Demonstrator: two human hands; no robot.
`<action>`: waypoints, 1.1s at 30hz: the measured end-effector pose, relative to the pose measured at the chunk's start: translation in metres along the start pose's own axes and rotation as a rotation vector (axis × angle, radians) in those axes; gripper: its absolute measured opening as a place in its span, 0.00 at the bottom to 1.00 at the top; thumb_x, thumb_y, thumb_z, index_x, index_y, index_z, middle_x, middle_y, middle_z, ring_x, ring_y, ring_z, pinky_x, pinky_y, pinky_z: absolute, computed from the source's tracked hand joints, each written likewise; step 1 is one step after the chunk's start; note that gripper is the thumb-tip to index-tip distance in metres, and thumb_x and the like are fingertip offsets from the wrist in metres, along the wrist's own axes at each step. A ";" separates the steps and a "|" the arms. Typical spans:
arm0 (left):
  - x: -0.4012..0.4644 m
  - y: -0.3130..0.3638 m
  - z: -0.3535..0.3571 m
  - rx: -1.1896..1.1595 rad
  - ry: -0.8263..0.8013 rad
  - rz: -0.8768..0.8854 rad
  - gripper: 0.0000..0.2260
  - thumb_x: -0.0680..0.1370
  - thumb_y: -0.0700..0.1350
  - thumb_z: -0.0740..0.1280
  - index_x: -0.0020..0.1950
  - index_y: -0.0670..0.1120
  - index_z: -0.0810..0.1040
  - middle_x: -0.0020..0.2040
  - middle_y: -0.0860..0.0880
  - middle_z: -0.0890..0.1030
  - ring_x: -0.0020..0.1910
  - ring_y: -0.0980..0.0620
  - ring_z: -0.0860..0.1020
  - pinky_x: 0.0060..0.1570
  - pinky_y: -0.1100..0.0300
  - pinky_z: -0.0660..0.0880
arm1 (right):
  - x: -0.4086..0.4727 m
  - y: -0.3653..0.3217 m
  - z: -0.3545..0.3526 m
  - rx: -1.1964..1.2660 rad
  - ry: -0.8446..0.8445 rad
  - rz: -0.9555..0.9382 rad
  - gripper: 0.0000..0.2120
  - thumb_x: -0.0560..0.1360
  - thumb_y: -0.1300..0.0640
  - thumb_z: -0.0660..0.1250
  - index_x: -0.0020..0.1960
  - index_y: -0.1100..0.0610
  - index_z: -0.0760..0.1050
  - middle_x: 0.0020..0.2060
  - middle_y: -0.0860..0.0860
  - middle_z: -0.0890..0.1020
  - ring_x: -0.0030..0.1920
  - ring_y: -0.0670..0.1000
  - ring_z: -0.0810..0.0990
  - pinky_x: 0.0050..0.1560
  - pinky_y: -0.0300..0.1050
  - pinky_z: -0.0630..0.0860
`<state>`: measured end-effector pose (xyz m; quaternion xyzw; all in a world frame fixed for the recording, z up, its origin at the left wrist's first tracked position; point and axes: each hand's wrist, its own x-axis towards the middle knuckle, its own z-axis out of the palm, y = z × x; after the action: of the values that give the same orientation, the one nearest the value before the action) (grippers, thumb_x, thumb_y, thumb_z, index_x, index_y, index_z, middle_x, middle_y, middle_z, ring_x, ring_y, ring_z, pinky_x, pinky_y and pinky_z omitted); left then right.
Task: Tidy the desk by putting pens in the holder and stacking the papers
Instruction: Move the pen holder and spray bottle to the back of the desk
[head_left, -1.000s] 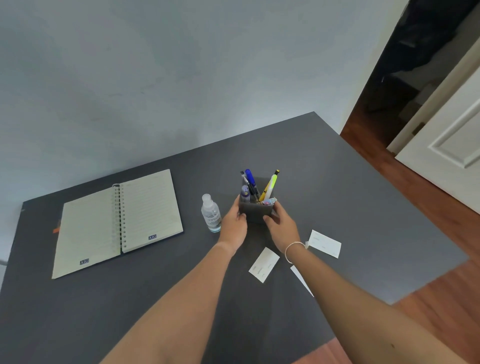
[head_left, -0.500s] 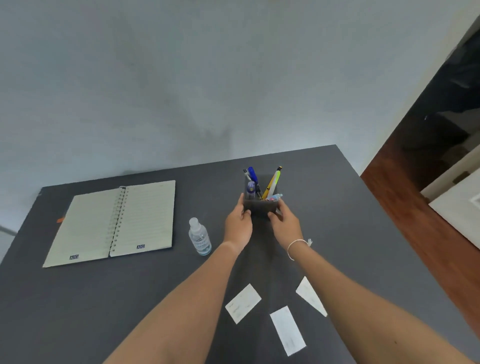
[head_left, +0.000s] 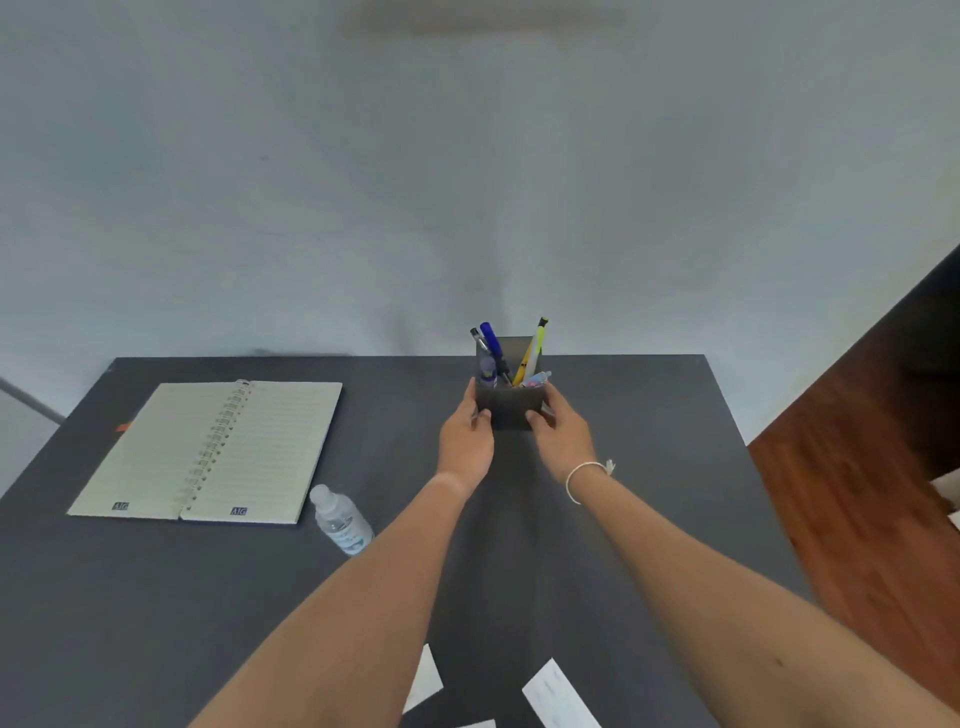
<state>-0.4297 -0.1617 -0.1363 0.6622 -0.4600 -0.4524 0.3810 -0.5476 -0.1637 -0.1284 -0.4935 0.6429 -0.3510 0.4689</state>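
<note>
A dark grey square pen holder (head_left: 510, 408) stands near the far edge of the dark desk (head_left: 649, 467). Several pens (head_left: 531, 353) stick out of it, among them a blue one and a yellow one. My left hand (head_left: 465, 441) grips the holder's left side and my right hand (head_left: 563, 434) grips its right side. Small white paper slips lie at the near edge: one (head_left: 426, 678) partly hidden by my left forearm, one (head_left: 561, 696) between my arms, and a sliver (head_left: 475, 723) at the bottom.
An open spiral notebook (head_left: 213, 449) lies flat on the left of the desk. A small clear bottle (head_left: 342, 521) stands just right of it, beside my left forearm. A wall is close behind the desk; wooden floor (head_left: 857, 493) shows on the right.
Both hands have pushed the pen holder away from me toward the desk's far edge. The paper slips and bottle now sit nearer to me in view.
</note>
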 end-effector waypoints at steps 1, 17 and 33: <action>0.006 0.001 0.001 0.007 0.007 -0.004 0.21 0.81 0.38 0.54 0.73 0.49 0.63 0.67 0.44 0.74 0.67 0.47 0.71 0.68 0.59 0.65 | 0.006 -0.001 0.000 -0.005 -0.005 0.000 0.23 0.79 0.62 0.59 0.73 0.52 0.63 0.68 0.51 0.74 0.67 0.54 0.72 0.68 0.46 0.67; 0.088 -0.011 0.016 0.004 -0.008 -0.050 0.22 0.81 0.38 0.54 0.74 0.50 0.61 0.70 0.47 0.72 0.70 0.49 0.68 0.63 0.66 0.62 | 0.090 0.010 0.016 -0.031 -0.009 0.080 0.24 0.79 0.62 0.59 0.74 0.53 0.61 0.69 0.53 0.72 0.70 0.54 0.70 0.71 0.49 0.65; 0.103 -0.010 0.021 0.024 -0.006 -0.048 0.21 0.81 0.40 0.53 0.74 0.48 0.61 0.70 0.47 0.72 0.69 0.49 0.69 0.65 0.63 0.63 | 0.106 0.013 0.017 -0.045 0.000 0.068 0.25 0.79 0.62 0.59 0.74 0.52 0.59 0.70 0.52 0.71 0.70 0.54 0.69 0.70 0.49 0.65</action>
<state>-0.4300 -0.2589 -0.1777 0.6763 -0.4505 -0.4579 0.3605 -0.5436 -0.2625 -0.1732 -0.4818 0.6670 -0.3202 0.4695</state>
